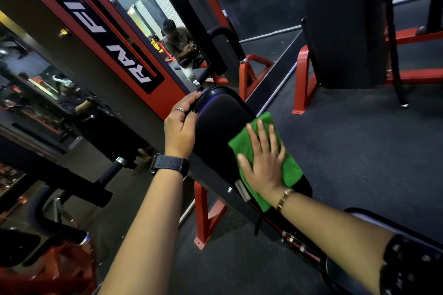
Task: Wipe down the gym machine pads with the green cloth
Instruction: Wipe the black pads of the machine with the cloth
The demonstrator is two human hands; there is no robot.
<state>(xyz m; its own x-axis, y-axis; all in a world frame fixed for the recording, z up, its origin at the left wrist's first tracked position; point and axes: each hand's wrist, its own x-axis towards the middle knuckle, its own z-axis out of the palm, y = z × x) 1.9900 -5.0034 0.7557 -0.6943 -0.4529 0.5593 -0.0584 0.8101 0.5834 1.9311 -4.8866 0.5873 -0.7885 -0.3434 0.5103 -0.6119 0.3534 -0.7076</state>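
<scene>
One pad (223, 124): black; partly covered by green cloth (292, 170);
Left hand (179, 127): curled round pad's far end;
Right hand (263, 165): pressed flat on cloth, fingers spread

green cloth (291, 170) partly hidden, reflections (178, 43) blurred

Left arm: extended forward from the lower centre of the view, forearm bare, black wristwatch (169, 164) on the wrist. Left hand (179, 132): back toward the camera, fingers curled over the rounded far end of the black pad (223, 117) and gripping it; ring (179, 109) on one finger.

Right arm: extended forward from the lower right, forearm bare, dark patterned sleeve (412, 268) on the upper arm, gold bracelet (284, 199) at the wrist. Right hand (263, 163): palm down, fingers straight and spread, pressed flat on the green cloth (293, 170) over the same pad. The hands are apart.
</scene>
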